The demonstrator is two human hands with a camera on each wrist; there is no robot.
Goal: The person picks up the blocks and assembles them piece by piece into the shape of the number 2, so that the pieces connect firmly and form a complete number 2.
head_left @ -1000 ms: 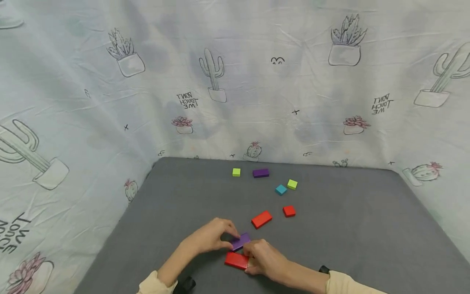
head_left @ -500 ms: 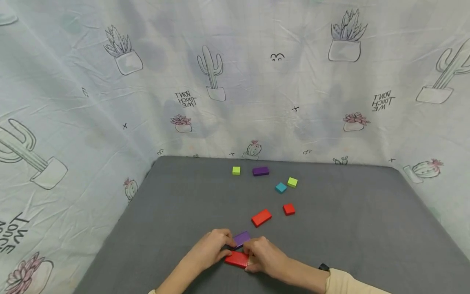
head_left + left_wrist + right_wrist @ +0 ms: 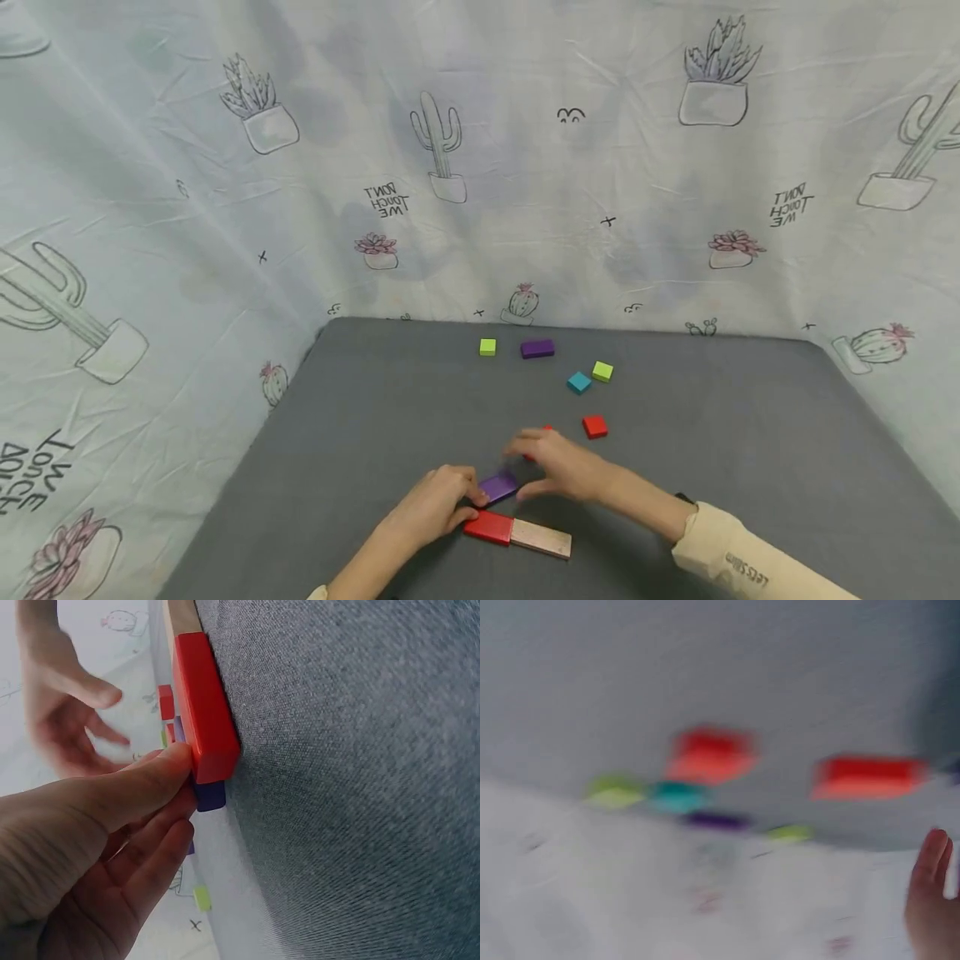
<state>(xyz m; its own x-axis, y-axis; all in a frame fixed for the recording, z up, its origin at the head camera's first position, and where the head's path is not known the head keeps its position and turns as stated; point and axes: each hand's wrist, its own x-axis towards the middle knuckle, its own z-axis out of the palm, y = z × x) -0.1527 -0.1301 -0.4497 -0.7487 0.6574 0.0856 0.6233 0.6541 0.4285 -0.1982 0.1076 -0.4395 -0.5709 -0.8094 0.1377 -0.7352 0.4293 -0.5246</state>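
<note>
My left hand (image 3: 435, 504) has its thumb at the left end of a long red block (image 3: 488, 527). Its fingertips reach the end of a purple block (image 3: 499, 487) just behind. In the left wrist view the thumb pad rests against the side of the red block (image 3: 204, 705), with the purple block (image 3: 211, 795) beyond it. End to end with the red block lies a light wooden block (image 3: 542, 538). My right hand (image 3: 566, 468) is raised with fingers spread, holding nothing. It mostly covers another red block in the head view; the right wrist view shows that red block (image 3: 871, 778), blurred.
A small red block (image 3: 595, 427) lies to the right. Farther back are a teal block (image 3: 579, 382), a lime block (image 3: 602, 372), a second purple block (image 3: 537, 348) and a second lime block (image 3: 487, 347). A printed cloth (image 3: 480, 167) hangs behind the grey table (image 3: 712, 433).
My right hand has let go of the light wooden block, uncovering it, and moved away toward the red block behind. My left thumb has shifted from the purple block to the front red block's end.
</note>
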